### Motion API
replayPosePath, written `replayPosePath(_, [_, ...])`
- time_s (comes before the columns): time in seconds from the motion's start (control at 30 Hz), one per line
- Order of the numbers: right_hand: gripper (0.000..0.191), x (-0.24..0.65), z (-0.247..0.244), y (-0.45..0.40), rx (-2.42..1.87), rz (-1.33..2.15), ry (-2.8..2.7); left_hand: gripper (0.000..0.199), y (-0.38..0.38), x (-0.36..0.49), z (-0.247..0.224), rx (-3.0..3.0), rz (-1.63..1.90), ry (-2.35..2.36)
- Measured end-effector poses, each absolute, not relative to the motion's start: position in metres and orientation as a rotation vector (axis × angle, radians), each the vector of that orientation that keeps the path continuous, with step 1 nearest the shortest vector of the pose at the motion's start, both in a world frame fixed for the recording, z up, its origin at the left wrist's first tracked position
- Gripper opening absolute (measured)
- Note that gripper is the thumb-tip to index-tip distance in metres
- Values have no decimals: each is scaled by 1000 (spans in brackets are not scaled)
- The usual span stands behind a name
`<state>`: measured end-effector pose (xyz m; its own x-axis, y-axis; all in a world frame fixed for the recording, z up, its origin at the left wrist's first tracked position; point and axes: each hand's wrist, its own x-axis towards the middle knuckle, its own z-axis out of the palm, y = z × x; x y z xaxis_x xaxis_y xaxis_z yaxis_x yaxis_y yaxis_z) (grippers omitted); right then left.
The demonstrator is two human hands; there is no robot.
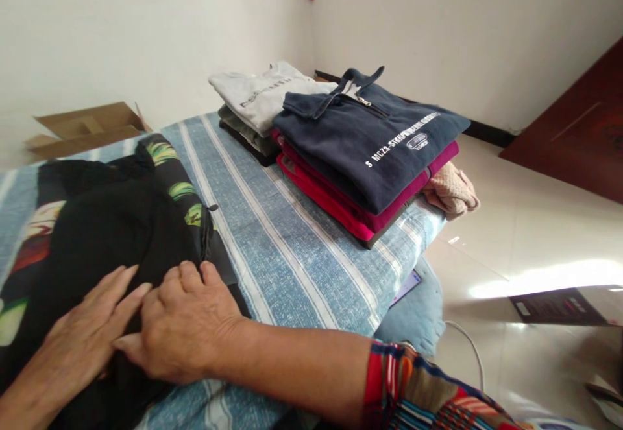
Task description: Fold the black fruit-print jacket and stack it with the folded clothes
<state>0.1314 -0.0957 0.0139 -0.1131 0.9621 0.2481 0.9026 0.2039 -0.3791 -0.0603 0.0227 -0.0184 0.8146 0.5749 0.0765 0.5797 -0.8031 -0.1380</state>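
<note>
A black garment (121,222) with colourful printed side panels lies on the blue-and-white striped cloth (272,242) at the left. My left hand (87,329) rests on it, fingers stretched out over the fabric. Beside it, my right hand (182,323) has its fingers bent round the black fabric near the garment's right edge. A dark zipper or cord lies just above my right fingertips. Further back stands a stack of folded clothes, with a navy zip-collar top (370,138) uppermost above magenta and red ones. Behind that sits a grey printed top (267,96) on another pile.
An open cardboard box (90,133) stands beyond the back left edge. A beige knitted cloth (452,190) hangs at the right corner. A phone (406,287) lies on a pale blue cushion (413,320) below. A cable and a dark flat box (559,307) are on the floor.
</note>
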Motion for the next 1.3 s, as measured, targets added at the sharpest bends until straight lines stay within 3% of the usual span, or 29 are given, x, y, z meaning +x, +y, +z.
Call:
replayPosePath(0.1, [67, 127, 6, -94, -1722, 150, -2049, 49, 28, -64, -31, -2966, -133, -1032])
replayPosePath(0.27, [72, 127, 3, -98, -1697, 139, -2090, 43, 14, -51, -21, -2862, 75, -1153])
replayPosePath(0.47, [67, 119, -3, -102, -1677, 178, -2058, 40, -5, -23, -6, -2787, 23, -1483])
replayPosePath(0.77, [53, 122, -2, -131, -1488, 30, -2057, 53, -45, -31, 31, -2817, -658, -1804])
replayPosePath(0.93, [64, 121, -13, -144, -1410, 12, -2197, 50, -75, -58, 25, -2821, -675, -1722])
replayPosePath(1.3, [90, 123, -24, -151, -1395, -17, -2364, 40, -104, -45, -6, -2631, -348, -1534])
